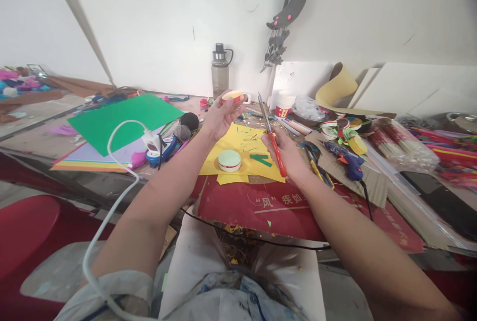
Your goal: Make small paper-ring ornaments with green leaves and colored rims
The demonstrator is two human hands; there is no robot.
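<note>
My left hand [223, 116] is raised above the table and closed on a shallow paper cup piece [234, 96] with a red side, a yellow inside and a white loop like a handle at its right. In my right hand [290, 154] is a pair of scissors [277, 154] with red handles; its metal blades point up and away from me. Below and between my hands, a round pale green-topped white piece [229, 160] with a thin red band sits on yellow paper [219, 134]. Dark green paper strips [261, 159] and small scraps lie beside it.
A red board [238, 206] covers the table's front edge. On the right are a blue glue gun [345, 159], a yellow utility knife [318, 169] and a phone [439, 201]. Paper cups [285, 102] and a bottle [220, 72] stand behind. A white cable [100, 231] crosses the left side.
</note>
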